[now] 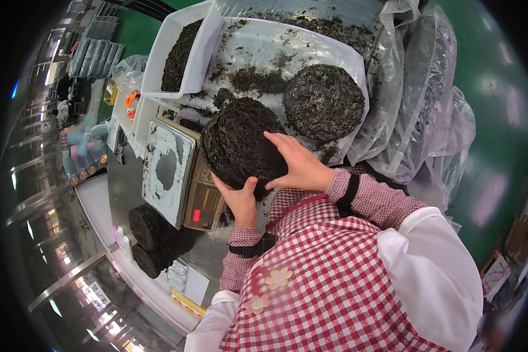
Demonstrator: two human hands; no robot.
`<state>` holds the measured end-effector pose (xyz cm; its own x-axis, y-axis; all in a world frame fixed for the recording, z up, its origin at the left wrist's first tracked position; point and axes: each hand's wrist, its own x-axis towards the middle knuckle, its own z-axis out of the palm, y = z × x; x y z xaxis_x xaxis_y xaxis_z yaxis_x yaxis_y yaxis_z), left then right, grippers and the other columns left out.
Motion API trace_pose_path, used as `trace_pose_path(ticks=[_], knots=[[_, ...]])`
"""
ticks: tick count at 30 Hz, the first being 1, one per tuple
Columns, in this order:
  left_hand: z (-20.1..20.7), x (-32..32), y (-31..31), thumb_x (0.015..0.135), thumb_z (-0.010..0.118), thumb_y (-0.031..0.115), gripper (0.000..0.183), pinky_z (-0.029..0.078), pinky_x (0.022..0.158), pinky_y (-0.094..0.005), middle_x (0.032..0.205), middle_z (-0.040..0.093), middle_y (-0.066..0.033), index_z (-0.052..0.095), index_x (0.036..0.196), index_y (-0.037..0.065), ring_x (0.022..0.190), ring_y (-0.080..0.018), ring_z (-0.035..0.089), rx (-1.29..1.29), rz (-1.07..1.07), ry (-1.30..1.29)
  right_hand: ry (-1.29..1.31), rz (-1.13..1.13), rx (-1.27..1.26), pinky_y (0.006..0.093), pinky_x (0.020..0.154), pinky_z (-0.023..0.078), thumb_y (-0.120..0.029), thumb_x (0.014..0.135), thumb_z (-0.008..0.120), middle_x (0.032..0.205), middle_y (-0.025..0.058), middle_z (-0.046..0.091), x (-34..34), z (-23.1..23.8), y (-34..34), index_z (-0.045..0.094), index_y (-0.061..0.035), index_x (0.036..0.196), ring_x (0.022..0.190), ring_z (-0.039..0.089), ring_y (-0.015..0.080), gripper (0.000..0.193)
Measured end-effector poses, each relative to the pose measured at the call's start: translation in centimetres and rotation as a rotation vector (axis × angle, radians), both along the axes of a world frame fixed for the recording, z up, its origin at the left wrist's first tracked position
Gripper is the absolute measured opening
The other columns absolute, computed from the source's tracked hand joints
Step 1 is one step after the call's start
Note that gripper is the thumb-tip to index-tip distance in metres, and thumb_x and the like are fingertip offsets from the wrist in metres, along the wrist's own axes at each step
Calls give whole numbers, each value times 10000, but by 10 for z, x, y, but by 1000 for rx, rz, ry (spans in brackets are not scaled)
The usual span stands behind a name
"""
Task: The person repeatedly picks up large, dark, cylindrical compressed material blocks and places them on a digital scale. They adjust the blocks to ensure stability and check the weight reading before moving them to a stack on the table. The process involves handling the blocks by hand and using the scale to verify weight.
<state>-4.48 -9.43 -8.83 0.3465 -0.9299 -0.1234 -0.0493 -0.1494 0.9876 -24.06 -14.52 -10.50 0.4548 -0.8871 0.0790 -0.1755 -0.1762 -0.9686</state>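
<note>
Scale L of held cake, 2nd cake R; tub behind scale.

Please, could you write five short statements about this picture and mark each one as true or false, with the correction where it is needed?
1. The left hand and the right hand hold one dark round cake. True.
2. The second cake lies on the scale. False: the second cake lies on a whitish surface, and the scale is further left.
3. The white bin contains dark material. True.
4. The display is unlit. False: the display glows red.
5. Clear plastic bags are to the right of both cakes. True.
</note>
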Motion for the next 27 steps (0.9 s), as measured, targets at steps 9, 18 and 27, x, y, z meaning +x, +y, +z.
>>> trace_pose_path(ticks=[9, 18, 27], knots=[[3, 5, 1, 822, 797, 74, 964, 317, 1143, -376, 1531, 334, -119, 171, 1556, 40, 1382, -269, 360, -19, 81, 131, -587, -902, 347, 323, 968, 429, -52, 911, 521, 1366, 123, 531, -92, 2, 11, 429, -31, 1414, 1226, 523, 236, 512], [-4, 11, -2, 669, 920, 342, 1258, 324, 1157, -403, 1568, 225, -152, 87, 1560, 34, 1412, -283, 303, -12, 3, 81, 112, -15, -105, 454, 1162, 308, -385, 741, 833, 1491, 215, 384, -16, 9, 4, 389, -29, 1446, 1419, 322, 389, 906], [-5, 13, 0, 806, 791, 85, 1024, 317, 1146, -395, 1557, 239, -170, 100, 1559, 21, 1400, -297, 318, 14, 12, 35, 102, 151, -51, 433, 1032, 450, -220, 928, 630, 1443, 203, 480, -20, 7, 1, 333, -66, 1506, 1226, 559, 357, 667]])
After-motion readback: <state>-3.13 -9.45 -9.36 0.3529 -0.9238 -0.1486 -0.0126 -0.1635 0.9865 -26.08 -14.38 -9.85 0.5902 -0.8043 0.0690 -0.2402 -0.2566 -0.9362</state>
